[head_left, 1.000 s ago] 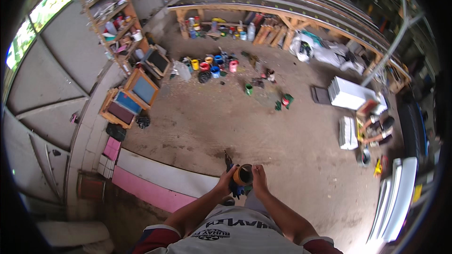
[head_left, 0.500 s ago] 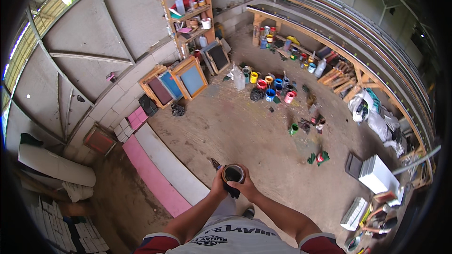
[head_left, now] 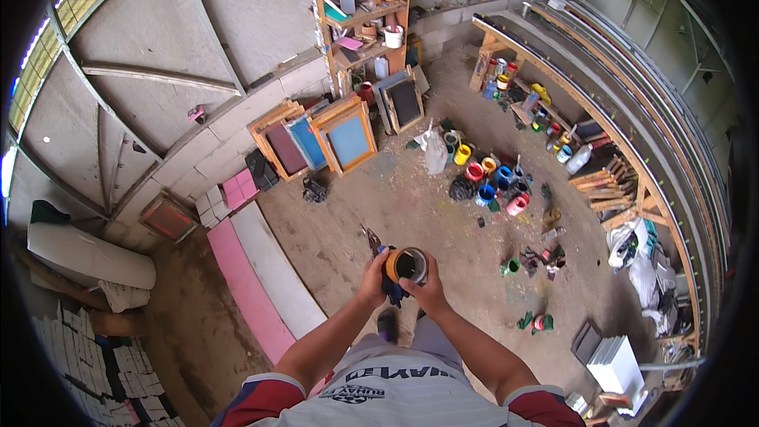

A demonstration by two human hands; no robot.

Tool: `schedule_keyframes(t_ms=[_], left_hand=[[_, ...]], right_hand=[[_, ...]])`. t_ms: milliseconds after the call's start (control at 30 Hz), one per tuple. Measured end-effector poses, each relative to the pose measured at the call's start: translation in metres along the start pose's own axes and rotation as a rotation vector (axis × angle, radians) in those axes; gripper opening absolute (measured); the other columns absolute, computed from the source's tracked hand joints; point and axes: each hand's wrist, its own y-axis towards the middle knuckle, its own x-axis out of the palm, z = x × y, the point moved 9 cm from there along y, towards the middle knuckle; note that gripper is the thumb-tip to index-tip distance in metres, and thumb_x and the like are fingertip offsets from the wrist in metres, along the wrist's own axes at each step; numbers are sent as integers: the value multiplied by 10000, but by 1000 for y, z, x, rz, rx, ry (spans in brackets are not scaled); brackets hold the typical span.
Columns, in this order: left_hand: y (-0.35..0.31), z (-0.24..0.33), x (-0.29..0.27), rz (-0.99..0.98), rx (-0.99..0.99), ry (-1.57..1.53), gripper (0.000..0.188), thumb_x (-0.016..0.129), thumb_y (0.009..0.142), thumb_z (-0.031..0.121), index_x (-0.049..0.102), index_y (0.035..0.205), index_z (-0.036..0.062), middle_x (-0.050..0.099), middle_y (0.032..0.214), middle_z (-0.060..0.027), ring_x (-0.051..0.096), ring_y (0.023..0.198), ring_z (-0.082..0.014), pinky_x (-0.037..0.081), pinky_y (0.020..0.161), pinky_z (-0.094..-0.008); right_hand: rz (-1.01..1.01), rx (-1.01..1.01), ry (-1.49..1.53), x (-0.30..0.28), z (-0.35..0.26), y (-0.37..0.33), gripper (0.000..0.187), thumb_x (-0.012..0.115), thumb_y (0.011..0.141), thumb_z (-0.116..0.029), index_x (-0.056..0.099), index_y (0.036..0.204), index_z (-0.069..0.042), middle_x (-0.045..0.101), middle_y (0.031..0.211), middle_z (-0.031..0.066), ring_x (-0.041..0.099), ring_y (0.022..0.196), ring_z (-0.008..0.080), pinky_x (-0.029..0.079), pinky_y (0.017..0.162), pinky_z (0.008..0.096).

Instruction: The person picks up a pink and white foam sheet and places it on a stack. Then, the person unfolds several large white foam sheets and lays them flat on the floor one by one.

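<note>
In front of my body I hold a round paint can with a clear rim, an orange-yellow side and something dark inside. My left hand is closed round its left side, with a dark cloth bunched against and below the can. A thin-tipped tool, its kind unclear, sticks out beyond the left fingers. My right hand grips the can's right side, its thumb near the rim. The can's bottom and most of my fingers are hidden.
Open paint cans and rags cover the floor ahead right. Framed screens lean by a shelf. A long table curves along the right. Pink and white boards lie left; white panels stand lower right.
The can has tipped, so its orange-yellow side now shows, and my hands have shifted slightly up and right in view. My view has moved, sliding the room's contents rightward.
</note>
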Motion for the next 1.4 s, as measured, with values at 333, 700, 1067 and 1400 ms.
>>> schedule_keyframes(t_ms=[333, 700, 1067, 1400], left_hand=[[156, 85, 52, -29, 9, -94, 491, 556, 997, 471, 589, 1238, 44, 691, 1129, -117, 697, 993, -258, 582, 850, -429], [282, 203, 46, 168, 107, -297, 377, 645, 968, 376, 600, 1156, 52, 697, 1073, -103, 692, 949, -237, 566, 853, -397], [431, 325, -36, 343, 145, -302, 379, 626, 966, 377, 612, 1140, 41, 697, 1069, -114, 688, 943, -254, 559, 857, -419], [538, 446, -62, 372, 115, -304, 466, 725, 903, 318, 589, 1194, -20, 690, 1031, -121, 697, 853, -241, 582, 742, -397]], right_hand=[[-182, 262, 387, -29, 52, 198, 822, 855, 811, -233, 373, 1437, -5, 525, 1349, 109, 517, 1276, 206, 415, 1093, 371], [-531, 403, 329, 23, 65, 395, 918, 906, 738, -242, 385, 1469, -51, 509, 1377, 80, 481, 1305, 200, 379, 1116, 362], [-535, 236, 71, 112, 136, 580, 915, 885, 783, -276, 346, 1469, 0, 497, 1391, 170, 512, 1307, 247, 436, 1083, 376], [-405, 281, 133, 161, 165, 755, 820, 852, 771, -87, 369, 1427, 8, 531, 1331, 142, 548, 1252, 228, 475, 1055, 370]])
